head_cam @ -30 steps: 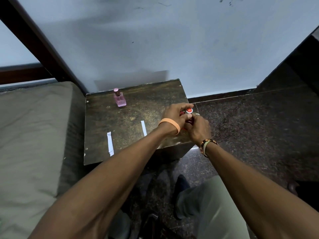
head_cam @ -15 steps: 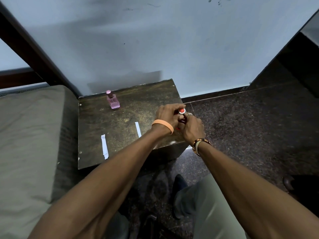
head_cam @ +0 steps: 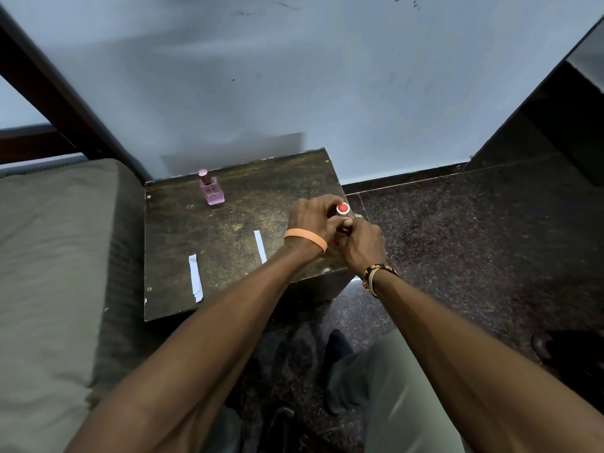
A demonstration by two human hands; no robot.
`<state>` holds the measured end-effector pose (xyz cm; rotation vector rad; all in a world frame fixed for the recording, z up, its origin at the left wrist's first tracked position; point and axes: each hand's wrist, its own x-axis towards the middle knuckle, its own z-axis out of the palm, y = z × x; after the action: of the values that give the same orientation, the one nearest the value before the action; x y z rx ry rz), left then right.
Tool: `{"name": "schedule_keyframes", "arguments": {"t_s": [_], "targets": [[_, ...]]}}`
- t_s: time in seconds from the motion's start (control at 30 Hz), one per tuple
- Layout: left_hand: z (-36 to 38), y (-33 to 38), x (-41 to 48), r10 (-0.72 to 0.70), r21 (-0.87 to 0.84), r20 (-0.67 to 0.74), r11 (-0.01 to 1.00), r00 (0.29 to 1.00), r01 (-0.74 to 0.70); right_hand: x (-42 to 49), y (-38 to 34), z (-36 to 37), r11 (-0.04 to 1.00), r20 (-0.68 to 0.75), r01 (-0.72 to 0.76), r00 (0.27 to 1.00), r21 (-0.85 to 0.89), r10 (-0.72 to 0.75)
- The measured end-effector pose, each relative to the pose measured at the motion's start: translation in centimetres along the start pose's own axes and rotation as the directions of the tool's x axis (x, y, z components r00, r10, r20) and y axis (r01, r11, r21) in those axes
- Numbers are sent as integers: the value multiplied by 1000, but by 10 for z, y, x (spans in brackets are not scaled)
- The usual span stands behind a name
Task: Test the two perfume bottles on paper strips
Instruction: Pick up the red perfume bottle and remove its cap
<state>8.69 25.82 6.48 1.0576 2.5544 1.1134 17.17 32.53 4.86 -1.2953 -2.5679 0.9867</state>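
Note:
Both my hands hold a red perfume bottle (head_cam: 342, 209) over the right edge of the dark wooden table (head_cam: 228, 223). My left hand (head_cam: 313, 217) wraps the red-topped cap end; my right hand (head_cam: 361, 243) grips the body below, which is mostly hidden by the fingers. A pink perfume bottle (head_cam: 212, 189) with a pink cap stands upright at the table's back left. Two white paper strips lie flat: one strip (head_cam: 260, 246) just left of my left wrist, the other strip (head_cam: 195, 282) near the front left corner.
A grey-green mattress (head_cam: 49, 273) borders the table on the left, with a dark wooden frame behind it. A pale wall rises behind the table. Dark speckled floor (head_cam: 474, 240) spreads to the right. My knee in light trousers (head_cam: 385, 387) shows below.
My two hands stay clasped on the red bottle at the table's right edge. Only the head camera has shifted slightly.

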Motion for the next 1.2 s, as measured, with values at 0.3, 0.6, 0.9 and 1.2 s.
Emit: {"name": "schedule_keyframes", "arguments": {"t_s": [0.3,0.6,0.9,1.2], "targets": [[3,3,3,6,21,54,1000,999,-8,0,1,3,1000,-3,-3,1000,-3,3],[2,0,2,30,-32,94,999,995,-27,0,2,3,1000,-7,6,1000,-7,-6],[0,0,-2,71,-18,82,997,994,-70,0,3,5,1000,-11,11,1000,-25,-11],[0,-3,-1,128,18,81,991,988,-130,0,1,4,999,-13,-8,1000,-38,7]]}}
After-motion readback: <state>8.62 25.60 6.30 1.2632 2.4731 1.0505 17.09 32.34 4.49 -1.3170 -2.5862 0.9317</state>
